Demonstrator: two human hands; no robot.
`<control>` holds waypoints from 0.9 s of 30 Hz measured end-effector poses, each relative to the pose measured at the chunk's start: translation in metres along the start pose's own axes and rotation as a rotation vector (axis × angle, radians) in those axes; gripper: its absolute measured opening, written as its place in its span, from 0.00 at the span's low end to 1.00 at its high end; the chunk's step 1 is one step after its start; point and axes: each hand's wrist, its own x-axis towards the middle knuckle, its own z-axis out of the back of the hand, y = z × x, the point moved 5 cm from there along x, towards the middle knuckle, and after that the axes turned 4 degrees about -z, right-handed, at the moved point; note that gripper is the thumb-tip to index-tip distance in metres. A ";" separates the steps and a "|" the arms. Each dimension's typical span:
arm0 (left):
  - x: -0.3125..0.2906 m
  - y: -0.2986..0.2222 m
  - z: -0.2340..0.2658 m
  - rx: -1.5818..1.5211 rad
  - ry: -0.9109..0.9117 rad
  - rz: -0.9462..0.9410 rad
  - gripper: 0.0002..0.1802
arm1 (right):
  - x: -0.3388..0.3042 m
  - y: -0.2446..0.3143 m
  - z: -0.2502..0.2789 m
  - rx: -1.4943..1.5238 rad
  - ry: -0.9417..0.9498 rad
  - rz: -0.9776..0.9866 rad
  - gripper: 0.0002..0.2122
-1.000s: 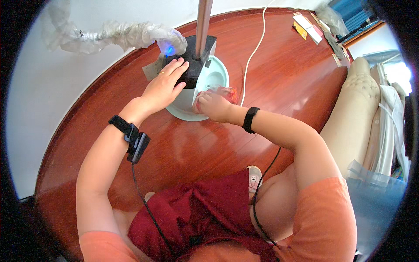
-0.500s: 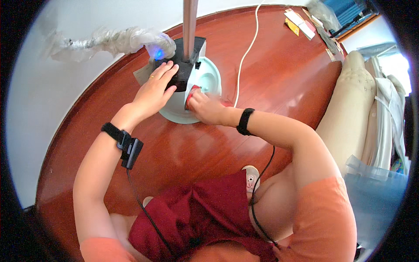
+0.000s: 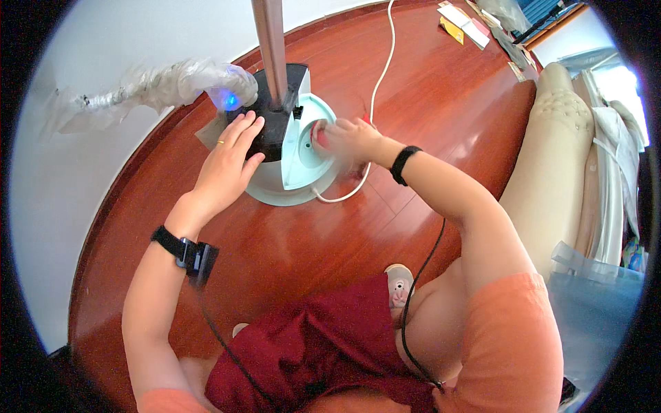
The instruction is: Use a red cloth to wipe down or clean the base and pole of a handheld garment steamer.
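A floor-standing appliance that looks like a garment steamer stands before me, with a pale blue-green base (image 3: pixel 296 177), a black top housing (image 3: pixel 277 131) and a metal pole (image 3: pixel 270 51). My left hand (image 3: pixel 224 162) lies on the left edge of the black housing, fingers stretched out. At the round recess of the base, my right hand (image 3: pixel 358 143) is closed on a red cloth (image 3: pixel 319 133). Motion blurs the fingers and part of the cloth. A hose wrapped in clear plastic (image 3: pixel 162 84) runs left from the housing, with a blue light glowing near its end.
A white cord (image 3: pixel 383 76) crosses the reddish wooden floor (image 3: pixel 427 89) and reaches the base. Papers (image 3: pixel 465 26) lie at the far right. A long beige padded piece (image 3: pixel 551 151) lies along the right side; a white wall (image 3: pixel 89 165) stands at left.
My right hand has moved right and slightly up with the red cloth, off the housing's front side to the recess. The appliance and my left hand appear shifted left and slightly down in view.
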 end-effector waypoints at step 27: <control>0.000 0.001 -0.002 0.010 -0.011 -0.033 0.29 | 0.021 -0.016 0.006 0.628 0.134 -0.443 0.13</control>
